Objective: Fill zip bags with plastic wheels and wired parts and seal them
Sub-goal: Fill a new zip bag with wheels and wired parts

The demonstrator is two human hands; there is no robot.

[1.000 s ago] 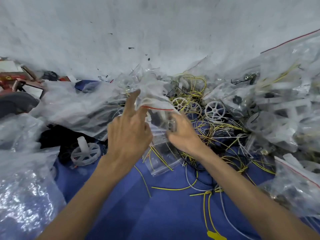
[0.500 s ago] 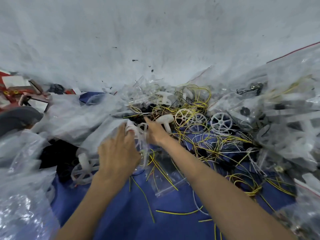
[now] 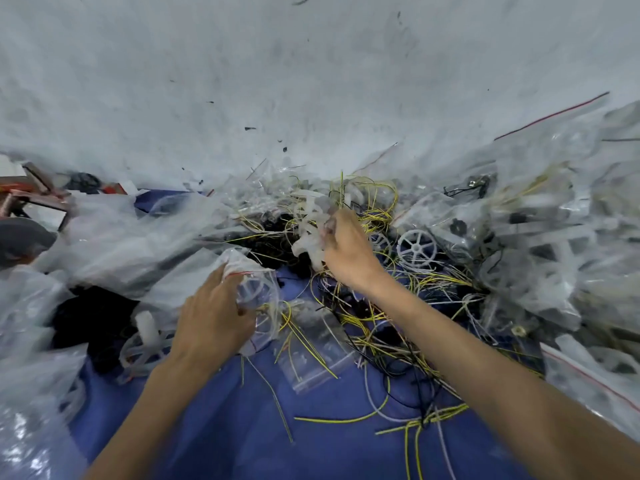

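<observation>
A zip bag (image 3: 263,289) is pinched at its mouth in the grip of the left hand (image 3: 214,317). Just beyond it, translucent plastic wheels (image 3: 306,237) are clutched in the curled right hand (image 3: 349,251) over the wire tangle (image 3: 381,341).

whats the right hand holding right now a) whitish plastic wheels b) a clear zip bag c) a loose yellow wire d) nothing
a: the right hand curls round whitish plastic wheels over the wire pile, while the left hand holds the zip bag.
</observation>
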